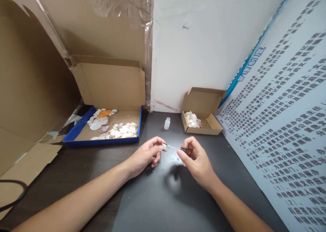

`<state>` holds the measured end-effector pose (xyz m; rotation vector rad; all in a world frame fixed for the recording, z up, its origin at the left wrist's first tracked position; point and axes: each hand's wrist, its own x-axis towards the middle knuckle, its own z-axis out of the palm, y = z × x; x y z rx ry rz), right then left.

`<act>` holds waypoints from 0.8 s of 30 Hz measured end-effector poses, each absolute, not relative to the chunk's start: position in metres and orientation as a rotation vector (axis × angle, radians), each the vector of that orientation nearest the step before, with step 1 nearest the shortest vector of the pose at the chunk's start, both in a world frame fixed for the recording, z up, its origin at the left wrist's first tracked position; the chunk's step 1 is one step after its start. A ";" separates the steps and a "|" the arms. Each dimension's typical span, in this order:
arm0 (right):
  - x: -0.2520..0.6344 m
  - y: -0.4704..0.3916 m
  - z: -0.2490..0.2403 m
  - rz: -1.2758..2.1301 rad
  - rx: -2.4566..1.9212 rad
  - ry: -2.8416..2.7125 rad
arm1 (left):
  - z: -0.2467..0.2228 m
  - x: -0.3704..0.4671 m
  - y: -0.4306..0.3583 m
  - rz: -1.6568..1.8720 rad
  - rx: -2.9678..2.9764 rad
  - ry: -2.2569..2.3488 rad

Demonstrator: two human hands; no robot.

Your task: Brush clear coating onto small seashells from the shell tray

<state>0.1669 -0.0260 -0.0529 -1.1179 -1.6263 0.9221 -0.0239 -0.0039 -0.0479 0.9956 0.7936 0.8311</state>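
My left hand [149,154] pinches a small whitish shell [164,147] between thumb and fingertips. My right hand [195,157] is closed on the black end of a thin brush [173,147], whose clear stem points left and whose dark tip touches or nearly touches the shell. Behind my hands, a small translucent bottle [167,123] stands upright and uncapped on the dark table mat [152,198]. Tiny bits lie on the mat below my hands.
At the back left, an open blue-edged box [102,142] holds many white shells and an orange one. A smaller open cardboard box [203,131] with shells stands at the back right. Cardboard [30,89] rises on the left, and a printed sheet [285,89] on the right.
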 end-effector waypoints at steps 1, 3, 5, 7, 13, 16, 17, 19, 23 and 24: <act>0.167 -0.026 -0.052 0.938 -1.111 -1.623 | -0.048 -0.024 -0.004 0.830 0.994 0.792; 0.167 -0.026 -0.051 0.893 -1.145 -1.629 | -0.048 -0.024 -0.004 0.818 0.995 0.795; 0.167 -0.026 -0.051 0.845 -1.165 -1.633 | -0.049 -0.024 -0.003 0.816 0.991 0.798; 0.166 -0.027 -0.052 0.875 -1.129 -1.639 | -0.050 -0.024 -0.003 0.827 0.980 0.792; 0.166 -0.024 -0.056 0.771 -1.159 -1.684 | -0.054 -0.021 -0.004 0.832 0.856 0.692; 0.167 -0.024 -0.058 0.762 -1.115 -1.679 | -0.056 -0.018 -0.004 0.823 0.800 0.654; 0.168 -0.023 -0.058 0.766 -1.108 -1.684 | -0.057 -0.017 -0.004 0.812 0.779 0.641; 0.169 -0.023 -0.060 0.766 -1.105 -1.693 | -0.059 -0.016 -0.002 0.780 0.735 0.598; 0.170 -0.022 -0.064 0.808 -1.128 -1.667 | -0.060 -0.017 0.002 0.701 0.670 0.526; 0.170 -0.021 -0.064 0.812 -1.130 -1.646 | -0.060 -0.017 0.003 0.695 0.664 0.520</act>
